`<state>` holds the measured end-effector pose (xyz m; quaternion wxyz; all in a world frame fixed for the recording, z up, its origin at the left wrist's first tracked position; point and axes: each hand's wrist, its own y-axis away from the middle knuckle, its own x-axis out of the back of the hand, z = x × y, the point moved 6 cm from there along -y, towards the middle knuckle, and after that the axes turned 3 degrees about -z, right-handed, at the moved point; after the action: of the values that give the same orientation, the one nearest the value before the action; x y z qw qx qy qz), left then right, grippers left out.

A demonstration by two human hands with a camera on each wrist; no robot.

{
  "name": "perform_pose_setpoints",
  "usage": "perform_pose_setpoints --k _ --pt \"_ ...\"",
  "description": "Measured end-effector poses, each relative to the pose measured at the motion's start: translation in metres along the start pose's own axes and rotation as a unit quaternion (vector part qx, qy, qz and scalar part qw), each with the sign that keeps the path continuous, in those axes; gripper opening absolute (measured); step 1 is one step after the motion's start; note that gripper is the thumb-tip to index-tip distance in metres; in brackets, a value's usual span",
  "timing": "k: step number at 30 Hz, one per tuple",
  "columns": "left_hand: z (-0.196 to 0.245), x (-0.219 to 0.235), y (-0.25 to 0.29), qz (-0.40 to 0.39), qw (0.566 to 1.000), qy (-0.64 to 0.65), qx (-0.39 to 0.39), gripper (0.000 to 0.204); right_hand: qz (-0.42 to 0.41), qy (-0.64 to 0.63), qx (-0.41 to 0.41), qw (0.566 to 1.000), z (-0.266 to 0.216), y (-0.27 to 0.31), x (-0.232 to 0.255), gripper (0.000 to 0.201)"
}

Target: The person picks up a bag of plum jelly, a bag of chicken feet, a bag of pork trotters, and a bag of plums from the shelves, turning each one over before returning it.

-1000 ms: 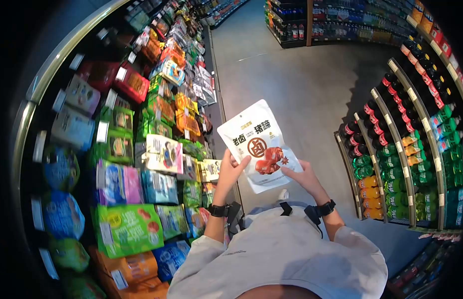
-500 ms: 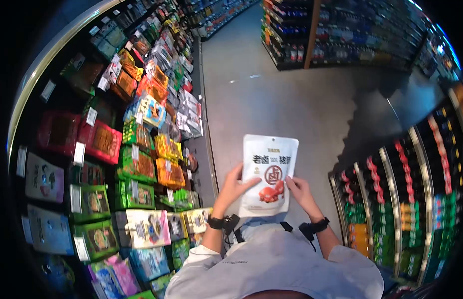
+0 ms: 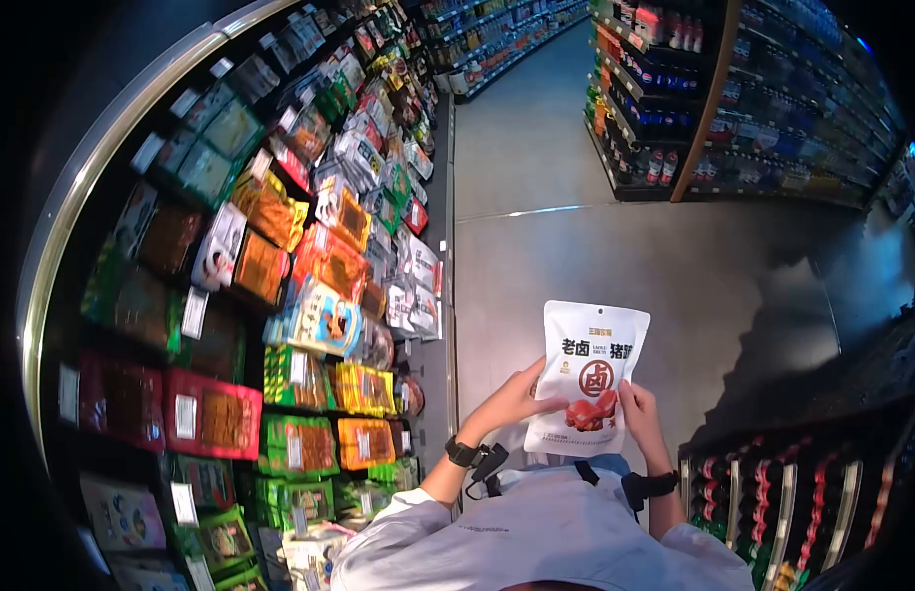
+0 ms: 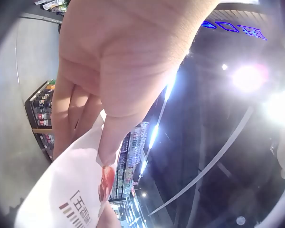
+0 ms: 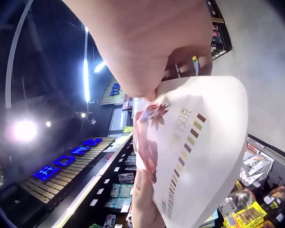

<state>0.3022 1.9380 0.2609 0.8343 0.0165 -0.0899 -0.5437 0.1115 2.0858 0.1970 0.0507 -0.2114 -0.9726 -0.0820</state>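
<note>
Left hand (image 3: 517, 399) and right hand (image 3: 643, 419) hold one white pouch (image 3: 588, 379) between them, in front of the person's light shirt (image 3: 536, 532). Farthest left, a long display shelf (image 3: 88, 167) with a shiny rail carries rows of packaged food, among them a red pack (image 3: 216, 416) and, nearer the pouch, a yellow pack (image 3: 364, 389). Next comes the left hand, with a black wristband (image 3: 467, 453) below it; it is clamped on the pouch's left side, thumb over the printed front, other fingers at the back. The pouch shows dark characters, a round red-brown emblem and a picture of glossy meat; its top end points away from the person, over the grey floor (image 3: 536, 256). On its right side, the right hand is clamped too, thumb at the front edge, fingers bent behind. Farther right, rows of bottles (image 3: 758, 492) stand near the lower corner.
</note>
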Motion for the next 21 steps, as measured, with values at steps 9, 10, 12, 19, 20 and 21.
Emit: perform_pose_setpoints --k 9,10,12,19,20,21 --pt "0.004 0.137 -0.233 0.029 0.996 -0.081 -0.008 0.077 0.000 -0.045 -0.032 0.998 0.000 -0.271 0.050 0.043" --pt "0.010 0.154 -0.257 0.036 0.995 -0.090 0.005 0.076 -0.006 -0.053 -0.059 0.997 -0.001 -0.301 0.058 0.043" --pt "0.022 0.192 -0.296 0.054 0.992 -0.116 0.013 0.076 -0.039 -0.071 -0.051 0.995 -0.009 -0.358 0.064 0.041" --pt "0.044 0.321 -0.415 0.161 0.987 -0.007 0.007 0.083 -0.089 -0.060 0.054 0.993 -0.087 -0.547 0.067 0.032" --pt "0.040 0.337 -0.434 0.167 0.986 0.010 0.005 0.079 -0.090 -0.062 0.064 0.992 -0.090 -0.576 0.065 0.031" --pt "0.034 0.356 -0.453 0.172 0.985 0.024 0.002 0.076 -0.090 -0.064 0.075 0.991 -0.093 -0.607 0.062 0.030"
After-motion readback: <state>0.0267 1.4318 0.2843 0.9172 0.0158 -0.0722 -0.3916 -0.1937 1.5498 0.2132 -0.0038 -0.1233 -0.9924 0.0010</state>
